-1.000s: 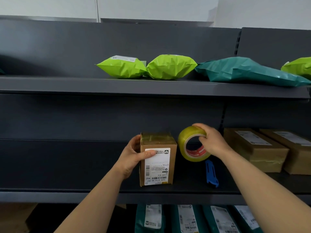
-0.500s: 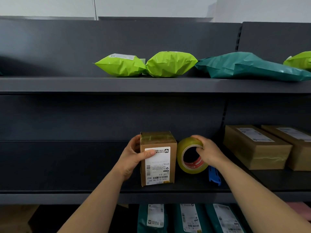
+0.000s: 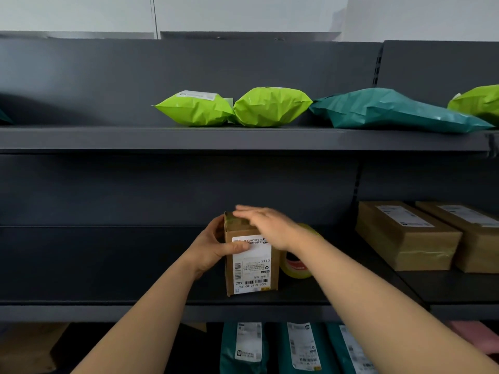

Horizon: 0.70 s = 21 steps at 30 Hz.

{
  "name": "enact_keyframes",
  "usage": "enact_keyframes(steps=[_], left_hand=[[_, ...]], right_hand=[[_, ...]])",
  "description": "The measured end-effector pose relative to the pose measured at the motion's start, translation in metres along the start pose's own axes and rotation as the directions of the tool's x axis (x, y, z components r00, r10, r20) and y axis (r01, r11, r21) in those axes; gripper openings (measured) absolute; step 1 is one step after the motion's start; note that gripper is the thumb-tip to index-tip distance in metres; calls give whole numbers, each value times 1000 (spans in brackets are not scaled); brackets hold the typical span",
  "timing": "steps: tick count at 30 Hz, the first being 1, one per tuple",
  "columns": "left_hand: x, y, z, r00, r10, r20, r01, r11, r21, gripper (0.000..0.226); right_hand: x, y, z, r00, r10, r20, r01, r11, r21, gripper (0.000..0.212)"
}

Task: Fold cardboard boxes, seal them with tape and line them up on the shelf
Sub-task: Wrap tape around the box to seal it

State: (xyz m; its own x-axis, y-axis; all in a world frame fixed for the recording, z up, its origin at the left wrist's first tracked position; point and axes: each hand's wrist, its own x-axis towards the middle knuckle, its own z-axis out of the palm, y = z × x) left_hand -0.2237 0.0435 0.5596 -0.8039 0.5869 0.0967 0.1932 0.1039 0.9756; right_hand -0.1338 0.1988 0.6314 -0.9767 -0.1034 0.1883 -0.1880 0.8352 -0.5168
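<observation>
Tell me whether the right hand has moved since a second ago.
Yes. The right hand let go of the tape roll and swung left; it is now spread flat over the top of the upright box.

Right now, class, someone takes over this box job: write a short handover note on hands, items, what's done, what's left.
Left hand grips the small box at its left side, thumb on its front.
Right hand is open, flat over the box's taped top; blur hides contact.
Tape roll stands on the shelf just right of the box, unheld.
Done: box folded, taped, upright on shelf.
Left: probably smooth the tape, line it up with the two boxes at right.
</observation>
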Motion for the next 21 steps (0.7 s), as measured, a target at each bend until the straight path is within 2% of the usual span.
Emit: enact_keyframes(steps=[2,5,10,13,15,17,19,21], left_hand=[[-2,0,-1,1000,-1,6,1,1000,16,122],[-3,0,-1,1000,0,8,0,1000,21,118],[-5,4,3,1000,-6,-2,6,1000,9,101],[-5,7,-1,999,-39,9,38,997,68,111],[-3,20,-4,997,-68,26,62,979,195,114],[2,45,0,997,-79,18,65,911,408,111],[12,73,12,995,-94,32,47,727,685,111],[21,94,28,976,-185,114,3,535,845,99]], right_hand=[[6,-3,10,995,-18,96,35,985,-171,49],[-2,11,8,993,-22,116,56,953,-299,51],[-19,40,-4,997,67,26,-62,984,-166,50],[-26,50,-6,981,192,-7,-192,979,-65,56],[-33,57,-11,971,240,-1,-240,971,-11,58],[-36,60,-14,974,225,-5,-225,973,-42,56],[-32,58,-14,984,180,-8,-180,979,-99,56],[-28,59,-12,987,161,17,-157,979,-133,58]])
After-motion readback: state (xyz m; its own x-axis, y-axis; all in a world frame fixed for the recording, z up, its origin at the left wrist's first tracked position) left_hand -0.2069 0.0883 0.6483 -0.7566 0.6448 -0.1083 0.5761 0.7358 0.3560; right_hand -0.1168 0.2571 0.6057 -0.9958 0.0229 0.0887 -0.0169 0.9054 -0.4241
